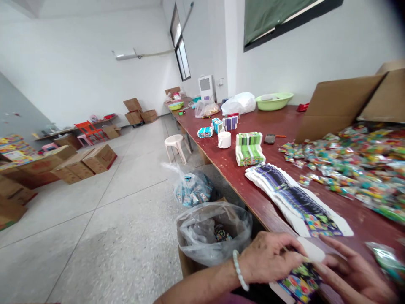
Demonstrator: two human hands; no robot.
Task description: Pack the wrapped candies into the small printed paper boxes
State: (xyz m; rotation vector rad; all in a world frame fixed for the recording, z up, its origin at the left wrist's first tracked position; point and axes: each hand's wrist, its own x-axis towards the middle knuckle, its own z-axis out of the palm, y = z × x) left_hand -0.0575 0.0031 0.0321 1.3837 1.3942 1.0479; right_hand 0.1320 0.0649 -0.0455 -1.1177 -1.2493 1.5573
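Observation:
A small printed carton, black and purple with colourful pictures and white flaps, is held low at the table's front edge. My left hand, wearing a pale bead bracelet, has its fingers closed on the upper left of the carton. On the other side my right hand holds the carton's right edge between thumb and fingers. Just beyond my hands lies a fanned row of flat matching cartons. Small wrapped packets are heaped to the right, partly in front of a cardboard box.
A bag-lined box with printed packs inside stands below the table edge on the left. Behind it are a filled plastic bag and a white stool. Green carton bundles and a white mug stand farther along the table.

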